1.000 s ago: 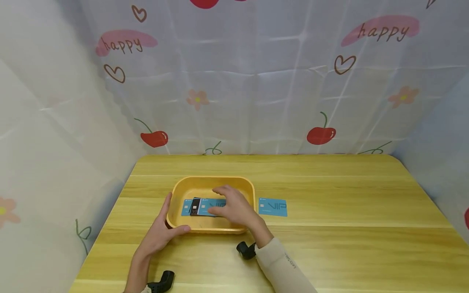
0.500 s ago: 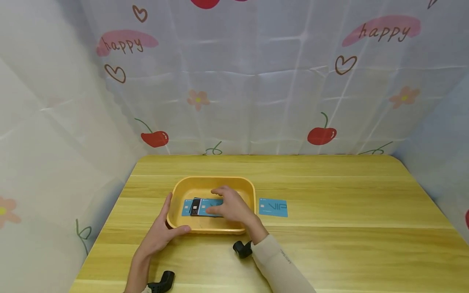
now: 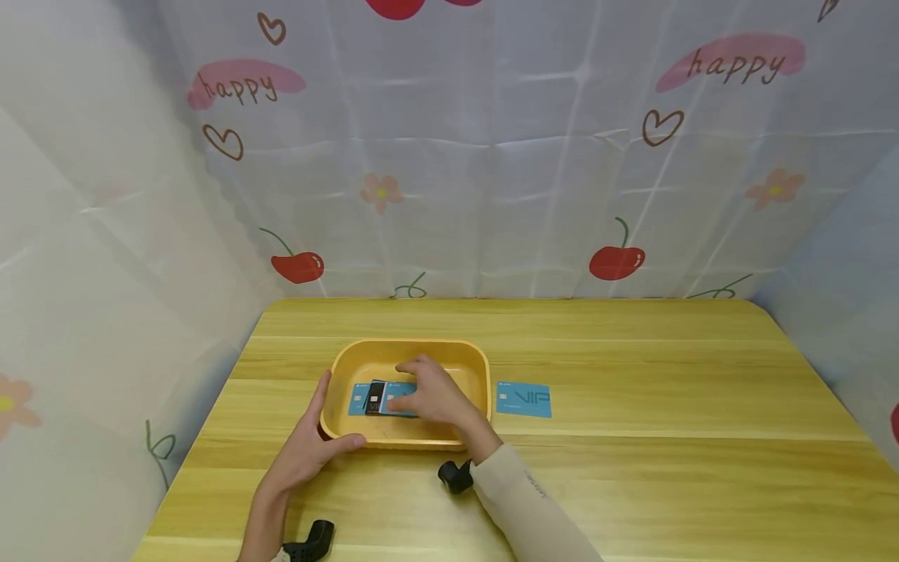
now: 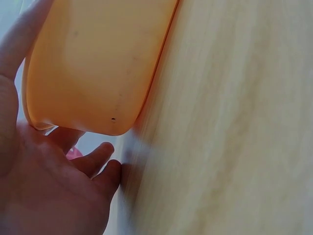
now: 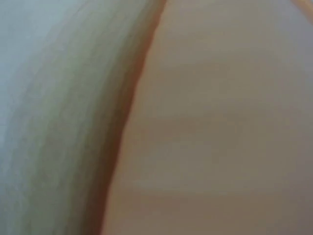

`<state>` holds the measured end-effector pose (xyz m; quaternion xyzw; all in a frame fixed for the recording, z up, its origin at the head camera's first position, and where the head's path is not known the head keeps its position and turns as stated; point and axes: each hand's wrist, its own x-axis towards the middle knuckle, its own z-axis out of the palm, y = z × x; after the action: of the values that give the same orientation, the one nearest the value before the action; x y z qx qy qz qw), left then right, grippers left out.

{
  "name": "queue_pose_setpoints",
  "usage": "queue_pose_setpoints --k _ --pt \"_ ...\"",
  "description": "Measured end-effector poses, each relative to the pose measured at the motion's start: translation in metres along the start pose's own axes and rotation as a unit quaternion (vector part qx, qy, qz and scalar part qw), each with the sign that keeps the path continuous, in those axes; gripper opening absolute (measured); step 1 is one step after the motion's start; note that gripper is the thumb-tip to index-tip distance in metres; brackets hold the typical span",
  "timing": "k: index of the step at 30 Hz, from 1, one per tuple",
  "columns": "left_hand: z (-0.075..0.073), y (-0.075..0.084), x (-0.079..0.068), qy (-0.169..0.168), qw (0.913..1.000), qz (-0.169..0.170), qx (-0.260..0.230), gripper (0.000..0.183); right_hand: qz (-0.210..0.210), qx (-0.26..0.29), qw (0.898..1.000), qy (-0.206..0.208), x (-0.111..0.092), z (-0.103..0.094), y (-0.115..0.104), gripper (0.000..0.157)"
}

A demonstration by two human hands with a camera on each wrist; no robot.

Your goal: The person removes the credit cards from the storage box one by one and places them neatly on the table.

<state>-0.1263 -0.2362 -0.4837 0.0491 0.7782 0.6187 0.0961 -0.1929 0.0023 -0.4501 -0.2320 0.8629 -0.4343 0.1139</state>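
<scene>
At lower left in the head view, I saw the left hand (image 3: 302,453), thumb and fingers spread, touching one end of the yellow tray (image 3: 421,445). Overlapping cards (image 3: 375,400) lay inside, left of centre; I judged them light, stiff, slippery, best taken by their edges. Over them the right hand (image 3: 437,394) was spread, contact unclear. Right of centre, a blue card (image 3: 524,399) lay on the counter (image 3: 667,390).

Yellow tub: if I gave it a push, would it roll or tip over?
The tub probably won't roll or tip easily: it looks low and wide, with a flat floor. It seems fairly stiff, since its walls look unbent where the left hand holds it.
</scene>
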Motion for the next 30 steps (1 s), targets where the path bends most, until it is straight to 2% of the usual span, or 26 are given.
queue_pose_setpoints --k 7,17,23,30 --pt "-0.001 0.002 -0.001 0.002 1.0 -0.003 0.003 0.113 0.014 -0.057 0.998 0.002 0.006 0.004 0.001 0.065" --pt "0.0 0.001 0.0 0.007 0.9996 -0.008 0.027 0.114 0.033 -0.112 0.993 -0.02 0.006 0.007 0.0 0.064" --pt "-0.002 0.001 0.001 0.006 0.9995 0.0 0.032 0.114 0.029 -0.136 0.99 -0.022 0.008 0.011 0.002 0.067" --pt "-0.002 0.0 0.001 0.005 0.9996 -0.006 0.029 0.113 0.022 -0.178 0.983 -0.03 0.012 0.014 0.003 0.06"
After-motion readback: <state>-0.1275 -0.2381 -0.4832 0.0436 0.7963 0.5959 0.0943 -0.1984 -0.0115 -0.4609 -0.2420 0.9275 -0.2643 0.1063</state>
